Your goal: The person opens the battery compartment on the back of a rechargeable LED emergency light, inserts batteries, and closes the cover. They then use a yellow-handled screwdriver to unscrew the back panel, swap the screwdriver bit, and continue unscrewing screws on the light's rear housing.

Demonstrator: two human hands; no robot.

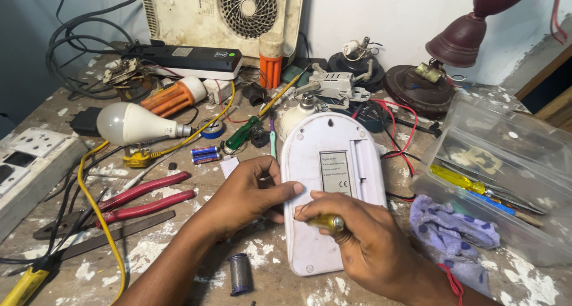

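A white oval device (331, 157) lies face down on the workbench, its back with a grey label and an open slot facing up. My left hand (247, 193) rests against its left edge, thumb pressed on the casing. My right hand (363, 240) grips a yellow-handled screwdriver (328, 222), its tip on the lower left of the casing. Two small blue batteries (204, 154) lie just left of the device.
Red-handled pliers (140, 199), a white bulb (128, 123), a yellow wire (98, 216), a solder spool (239, 273) and a green screwdriver (244, 133) lie to the left. A clear plastic tool box (506, 163) and a spotted cloth (453, 231) sit to the right. Fan parts crowd the back.
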